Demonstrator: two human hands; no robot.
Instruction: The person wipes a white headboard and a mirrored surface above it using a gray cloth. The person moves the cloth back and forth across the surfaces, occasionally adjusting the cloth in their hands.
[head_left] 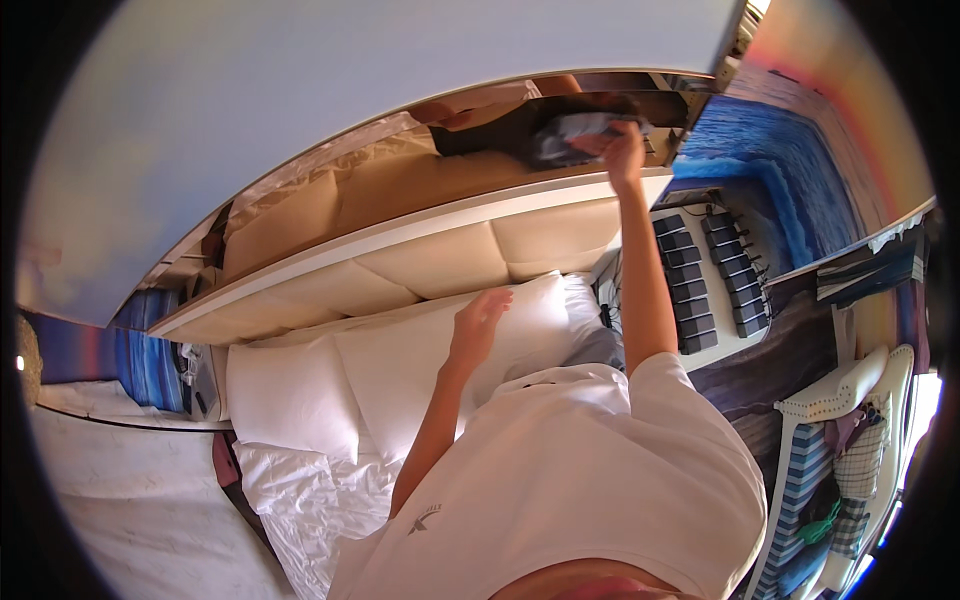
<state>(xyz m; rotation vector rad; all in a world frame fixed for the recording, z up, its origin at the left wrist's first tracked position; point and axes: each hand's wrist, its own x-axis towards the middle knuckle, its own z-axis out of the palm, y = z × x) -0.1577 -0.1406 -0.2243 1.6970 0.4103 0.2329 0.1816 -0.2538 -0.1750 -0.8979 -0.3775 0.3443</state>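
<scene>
Raised at the far right end of the headboard, my right hand (622, 152) is closed on a grey cloth (572, 138), which is blurred. The cloth is against, or just in front of, a long mirror strip (385, 200) that runs above the padded beige headboard (430, 268). Over the white pillows (410, 375), my left hand (482, 316) hangs with its fingers loosely apart and nothing in them. Reflections of the headboard and my arm show in the mirror.
On the right, a white bedside stand (705, 345) carries rows of dark box-shaped devices (690, 285) and cables. A white studded armchair (835, 400) with clothes stands at the lower right. Crumpled white bedding (300, 500) covers the bed.
</scene>
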